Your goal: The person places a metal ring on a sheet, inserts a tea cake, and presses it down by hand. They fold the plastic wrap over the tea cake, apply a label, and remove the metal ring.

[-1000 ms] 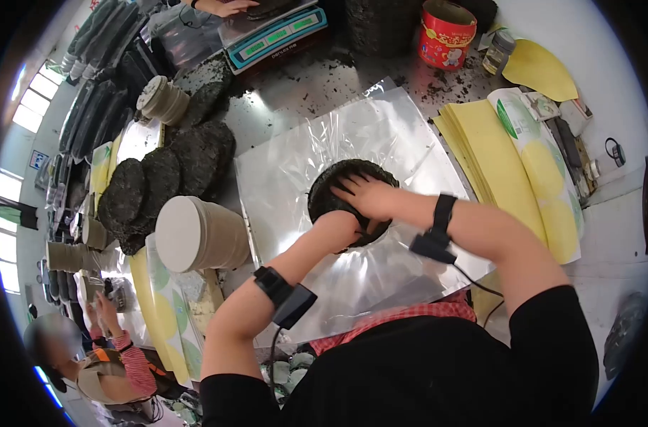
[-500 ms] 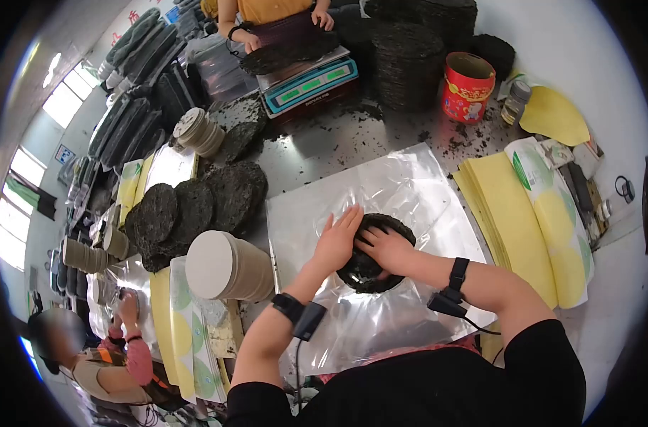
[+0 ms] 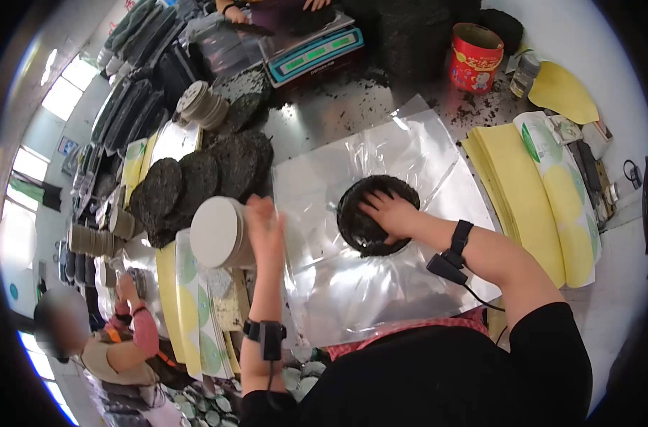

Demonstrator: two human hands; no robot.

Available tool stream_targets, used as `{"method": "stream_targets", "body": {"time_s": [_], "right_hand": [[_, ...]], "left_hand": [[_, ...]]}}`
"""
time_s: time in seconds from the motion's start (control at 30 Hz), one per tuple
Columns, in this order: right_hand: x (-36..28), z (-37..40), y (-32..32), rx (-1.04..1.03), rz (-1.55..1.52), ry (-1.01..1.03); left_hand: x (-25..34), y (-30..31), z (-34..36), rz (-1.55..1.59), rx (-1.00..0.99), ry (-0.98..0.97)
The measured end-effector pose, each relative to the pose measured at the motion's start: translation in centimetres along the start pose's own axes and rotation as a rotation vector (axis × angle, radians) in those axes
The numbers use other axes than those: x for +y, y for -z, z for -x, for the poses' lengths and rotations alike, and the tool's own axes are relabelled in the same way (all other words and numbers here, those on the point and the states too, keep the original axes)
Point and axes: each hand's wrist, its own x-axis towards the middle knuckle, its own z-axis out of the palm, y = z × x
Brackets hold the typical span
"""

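A dark round cake of what looks like dried seaweed [image 3: 352, 231] lies on a clear plastic sheet [image 3: 317, 185]. My right hand [image 3: 391, 213] rests on top of it, palm down with the fingers spread. To the left, my left hand [image 3: 265, 231] is raised at the right side of a stack of pale round discs [image 3: 216, 231]. Its fingers are extended and partly overlap the stack's edge in this view.
Dark cakes [image 3: 199, 178] are piled beyond the disc stack. Yellow sheets [image 3: 516, 192] lie at right. Farther back are a scale [image 3: 317, 53], a red tin [image 3: 475, 60] and a jar [image 3: 525, 75]. One person works behind the scale; another person [image 3: 117, 356] is at left.
My left hand has left the dark cake and moved left to the pale disc stack. My right hand stays on the cake, its fingers now more spread.
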Motion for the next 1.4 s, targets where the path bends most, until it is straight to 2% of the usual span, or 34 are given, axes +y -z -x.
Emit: {"method": "stream_targets", "body": {"time_s": [0.03, 0.07, 0.2, 0.3, 0.33, 0.37, 0.4, 0.47, 0.5, 0.53, 0.57, 0.6, 0.63, 0.67, 0.7, 0.73, 0.8, 0.83, 0.87, 0.9, 0.93, 0.97, 1.03, 1.07, 1.1, 1.17, 1.27, 1.3, 1.33, 1.37, 1.4], "right_hand": [[-0.1, 0.0, 0.2, 0.006, 0.003, -0.004], [-0.3, 0.1, 0.4, 0.008, 0.007, -0.006], [-1.5, 1.1, 0.2, 0.029, -0.032, -0.062], [-2.2, 1.7, 0.6, -0.013, -0.045, -0.098], [-2.5, 1.7, 0.8, -0.01, -0.055, -0.12], [-2.7, 1.8, 1.3, -0.059, -0.09, -0.131], [-2.2, 1.2, 0.8, -0.054, -0.131, -0.122], [-0.9, 0.4, -1.0, -0.08, -0.223, -0.111], [-0.5, 0.6, 0.5, -0.124, -0.364, -0.12], [1.0, 0.7, 0.8, -0.15, -0.689, -0.066], [1.2, 1.2, 1.5, -0.122, -1.204, -0.174], [1.0, 1.7, 2.1, -0.08, -1.715, -0.284], [2.1, 0.8, 0.3, -0.001, -1.821, -0.294], [2.4, 0.3, 0.2, -0.025, -1.795, -0.307], [2.9, 0.0, 0.0, -0.074, -1.864, -0.318], [2.8, 0.2, -0.5, -0.118, -1.952, -0.338], [2.0, 1.1, 1.6, -0.094, -1.846, -0.431], [3.2, 1.4, 1.8, -0.18, -1.152, -0.027], [0.6, 4.6, 3.9, 0.034, -0.785, -0.009], [-1.8, 7.6, 6.4, 0.142, -0.482, 0.108], [-3.5, 10.5, 7.7, 0.169, -0.234, 0.067], [-4.8, 13.0, 8.3, 0.191, 0.022, -0.017], [1.1, 15.8, 2.9, 0.18, 0.094, -0.13], [3.2, 17.0, 5.6, 0.141, -0.035, -0.261], [1.5, 17.4, 11.6, 0.389, 0.125, -0.139], [-2.8, 18.0, 15.9, 0.312, -0.278, 0.051], [-7.9, 18.5, 17.6, 0.184, -0.861, 0.346], [-7.1, 18.3, 13.6, -0.027, -0.692, 0.328], [-4.8, 17.4, 7.6, -0.239, -0.519, 0.301], [-0.5, 16.3, 2.4, -0.125, -0.205, 0.126], [0.9, 15.7, 1.3, 0.035, -0.165, 0.036]], "left_hand": [[-1.3, 0.6, 2.5, 0.057, -0.121, 0.182], [1.5, 0.1, 6.6, 0.111, -0.434, 0.556], [7.6, 3.9, 8.4, 0.872, -0.059, -0.032], [0.4, 2.8, 11.5, -0.691, -0.043, -0.234], [-2.4, 0.4, 12.2, -0.9, -0.436, -0.253], [-3.1, -2.2, 12.8, -0.9, -0.545, -0.348], [-3.5, -5.8, 13.0, -0.854, -0.511, -0.582], [0.2, -9.9, 11.0, -0.649, -0.357, -0.849], [0.3, -10.8, 8.9, -0.602, -0.502, -0.881], [0.4, -11.6, 7.4, -0.551, -0.629, -0.915], [0.2, -12.2, 6.7, -0.552, -0.746, -0.793], [0.2, -12.8, 6.6, -0.574, -0.723, -0.6], [0.8, -13.0, 6.7, -0.591, -0.695, -0.403], [1.2, -13.2, 6.5, -0.603, -0.667, -0.203], [1.1, -13.6, 5.6, -0.485, -0.672, -0.08], [0.4, -13.9, 4.6, -0.542, -0.765, -0.09], [-2.8, -15.5, 3.4, -0.641, -0.969, -0.123], [-5.6, -16.4, 3.6, -0.687, -0.925, -0.18], [-7.2, -15.9, 3.9, -0.287, -0.783, -0.538], [-6.5, -16.2, 4.4, -0.398, -0.718, -0.351], [-5.1, -16.0, 4.7, -0.506, -0.658, -0.16], [-3.3, -15.6, 5.0, -0.574, -0.657, -0.132], [0.0, -15.0, 5.6, -0.721, -0.674, -0.087], [0.6, -14.9, 5.8, -0.773, -0.756, -0.114], [1.1, -15.0, 5.8, -0.824, -0.833, -0.145], [1.5, -15.1, 5.0, -0.86, -0.911, -0.204], [0.8, -15.1, 5.5, -0.84, -0.786, -0.17], [0.2, -15.2, 6.0, -0.8, -0.696, -0.157], [0.4, -15.1, 5.7, -0.816, -0.722, -0.183], [0.9, -14.9, 5.5, -0.83, -0.747, -0.206], [1.3, -14.7, 5.5, -0.844, -0.783, -0.225]]}}
